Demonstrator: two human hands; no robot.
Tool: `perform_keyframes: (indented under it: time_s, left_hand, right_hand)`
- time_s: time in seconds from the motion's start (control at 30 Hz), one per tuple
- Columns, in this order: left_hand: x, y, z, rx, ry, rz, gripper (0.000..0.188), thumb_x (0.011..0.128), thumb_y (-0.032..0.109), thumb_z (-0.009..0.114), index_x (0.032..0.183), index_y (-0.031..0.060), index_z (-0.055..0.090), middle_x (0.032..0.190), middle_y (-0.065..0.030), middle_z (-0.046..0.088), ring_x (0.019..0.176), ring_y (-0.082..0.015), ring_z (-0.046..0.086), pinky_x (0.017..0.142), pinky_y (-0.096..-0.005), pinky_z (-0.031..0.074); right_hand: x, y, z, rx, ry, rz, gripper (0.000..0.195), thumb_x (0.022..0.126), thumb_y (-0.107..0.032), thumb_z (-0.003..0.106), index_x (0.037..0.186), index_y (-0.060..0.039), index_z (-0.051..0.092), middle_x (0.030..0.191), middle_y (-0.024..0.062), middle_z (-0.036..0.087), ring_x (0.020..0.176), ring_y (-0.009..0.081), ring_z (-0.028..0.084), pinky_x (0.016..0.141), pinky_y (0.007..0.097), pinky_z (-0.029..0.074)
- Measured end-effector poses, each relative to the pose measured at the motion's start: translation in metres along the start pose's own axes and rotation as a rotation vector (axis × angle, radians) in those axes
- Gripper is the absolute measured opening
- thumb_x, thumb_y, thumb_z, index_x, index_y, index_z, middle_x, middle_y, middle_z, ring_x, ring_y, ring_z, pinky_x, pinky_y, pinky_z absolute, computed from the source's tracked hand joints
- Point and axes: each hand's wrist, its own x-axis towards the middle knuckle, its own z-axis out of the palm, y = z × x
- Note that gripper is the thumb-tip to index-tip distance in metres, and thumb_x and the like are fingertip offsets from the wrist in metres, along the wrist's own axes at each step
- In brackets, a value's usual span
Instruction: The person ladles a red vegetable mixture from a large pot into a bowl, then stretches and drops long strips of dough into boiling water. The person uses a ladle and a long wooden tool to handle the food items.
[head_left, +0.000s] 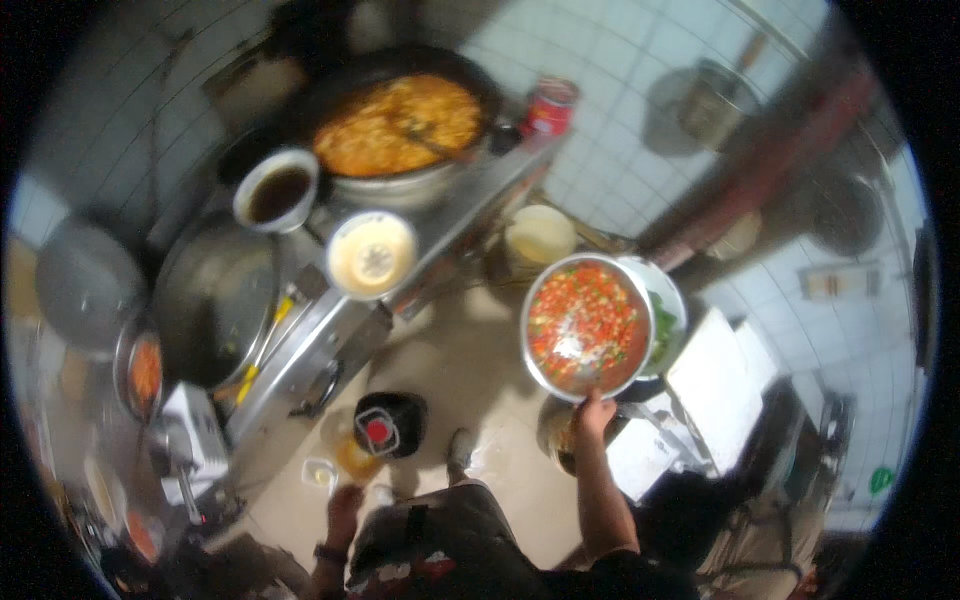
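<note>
Fingers of my right hand grip the near rim of a stainless steel bowl, which holds chopped red and green chillies. Just behind it on the right, partly covered, is a pale bowl with leafy greens. My left hand hangs low by my side, blurred, with a dark band on its wrist. Whether its fingers are apart is unclear. Closest to it is a clear jug of yellowish liquid on the floor, beside a dark container with a red cap.
Along the steel counter sit a large wok of orange-yellow food, a bowl of dark liquid, a cream-coloured bowl and a red can. An empty wok lies left. White boxes stand right.
</note>
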Motion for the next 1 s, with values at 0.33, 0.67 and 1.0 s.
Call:
perform_keyframes:
  time_s: [0.33, 0.67, 1.0]
  left_hand:
    - [-0.008, 0.084, 0.018, -0.537, -0.182, 0.124, 0.029, 0.094, 0.002, 0.054, 0.123, 0.0041, 0.057, 0.109, -0.0110, 0.065, 0.102, -0.0248, 0.064, 0.089, -0.0405, 0.057]
    - [-0.219, 0.043, -0.231, -0.138, 0.387, 0.562, 0.026, 0.088, -0.004, 0.050, 0.112, -0.0039, 0.058, 0.106, -0.0136, 0.062, 0.091, -0.0206, 0.061, 0.077, -0.0387, 0.056]
    - [-0.362, -0.030, -0.387, -1.212, 0.593, 0.094, 0.044, 0.085, -0.008, 0.048, 0.129, -0.0089, 0.043, 0.109, -0.0200, 0.063, 0.092, -0.0255, 0.069, 0.077, -0.0327, 0.063]
  right_hand:
    - [-0.276, 0.053, 0.060, -0.106, -0.746, 0.196, 0.023, 0.091, -0.019, 0.069, 0.088, -0.0026, 0.054, 0.085, 0.0091, 0.061, 0.077, 0.0157, 0.056, 0.064, 0.0312, 0.048]
    - [-0.529, 0.126, 0.105, 0.147, -1.465, 0.745, 0.060, 0.100, -0.048, 0.043, 0.144, -0.0064, 0.040, 0.144, 0.0158, 0.044, 0.129, 0.0318, 0.045, 0.108, 0.0488, 0.037]
    - [-0.755, 0.191, 0.180, 0.046, -1.673, 1.216, 0.074, 0.097, -0.058, 0.041, 0.146, -0.0029, 0.039, 0.148, 0.0201, 0.041, 0.133, 0.0361, 0.042, 0.113, 0.0508, 0.031]
